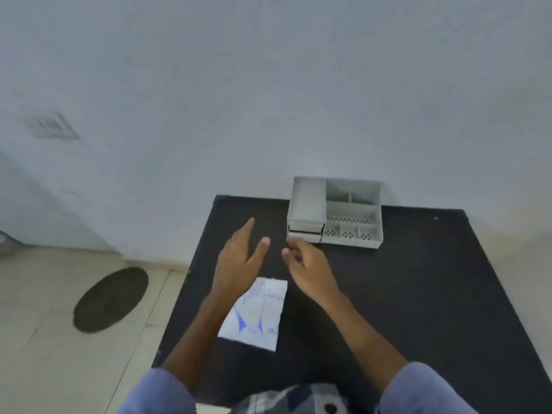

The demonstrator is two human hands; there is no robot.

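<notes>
Right hand (310,270) hangs just short of the lower drawer (305,233) of the grey desk organiser (352,210), fingers curled and thumb forward. Nothing shows between them, and no contact with the drawer front is visible. The posture suits a pull on that front, which appears to stand slightly proud of the frame, though blur prevents a firm finding. Left hand (239,264) is held flat and open above the black table (403,279), fingers straight and together, thumb spread, gripping nothing; it is judged to be standing by to steady the unit or to receive something. The organiser sits at the far edge of the table against the wall, presumably so that it cannot slide back under a push. Its open compartments show no contents. A white paper packet with blue print (257,318) lies flat on the near part of the table, partly beneath the left wrist as seen from the head camera, within easy reach of either hand. An oval dark floor mat (110,300) lies to the left of the table.
</notes>
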